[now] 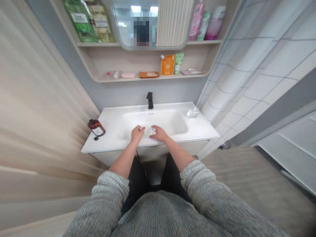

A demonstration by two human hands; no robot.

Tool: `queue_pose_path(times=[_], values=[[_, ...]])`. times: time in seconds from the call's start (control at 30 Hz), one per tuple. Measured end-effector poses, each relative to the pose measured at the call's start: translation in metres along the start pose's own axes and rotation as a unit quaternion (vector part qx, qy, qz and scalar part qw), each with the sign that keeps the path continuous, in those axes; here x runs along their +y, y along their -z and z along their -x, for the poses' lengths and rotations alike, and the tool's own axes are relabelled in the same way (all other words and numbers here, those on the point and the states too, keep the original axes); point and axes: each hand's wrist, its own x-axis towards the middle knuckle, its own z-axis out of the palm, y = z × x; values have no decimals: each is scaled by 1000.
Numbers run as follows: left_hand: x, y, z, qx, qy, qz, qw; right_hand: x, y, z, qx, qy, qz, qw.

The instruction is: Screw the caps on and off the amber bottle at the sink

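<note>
Hands: my left hand (137,133) and right hand (159,133) meet at the front edge of the white sink (172,122), both forearms reaching straight ahead from grey knitted sleeves (217,197).
Held thing: a small clear item (148,131), pale and glassy, sits between my two hands; too small for me to tell what it is.
Grip: my left fingers curl against its left end, my right fingers cover its right end. Both hands look closed around it, though how tightly I cannot tell.
Long axis: it runs left to right, crosswise to my arms, parallel to the sink's front rim.
Nearer hand: neither leads; each touches one end, with the middle showing in the gap between them.
Direction from me: dead ahead, just inside the basin, well short of the black tap (149,100) behind it.
Left of my hands: a brown bottle (96,127) stands on the desk (199,130) near the corner, a small dark cap (96,138) just beside it, both well apart from my left hand.
Right of my hands: a clear dish (192,113) sits on the far right of the desk.
Above: a shelf (153,78) with packets and tubes, under a mirror (150,23).
</note>
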Motion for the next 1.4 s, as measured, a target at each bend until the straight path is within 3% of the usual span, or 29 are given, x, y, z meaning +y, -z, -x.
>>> queue_pose_path(times=[0.13, 0.4, 0.73, 1.07, 1.4], values=[[0, 2, 0, 17, -37, 12, 999, -2, 0, 1, 18, -7, 21, 1000], [-5, -3, -1, -3, -18, 73, 997, -3, -1, 1, 32, -24, 56, 998], [-12, -8, -4, 7, -34, 82, 996, -5, -1, 0, 45, -48, 73, 995], [-6, -2, 0, 28, 10, 65, 997, -6, 0, 0, 35, -38, 65, 997], [-3, 2, 4, 48, 7, 48, 998, -5, 2, 1, 22, -28, 35, 999]])
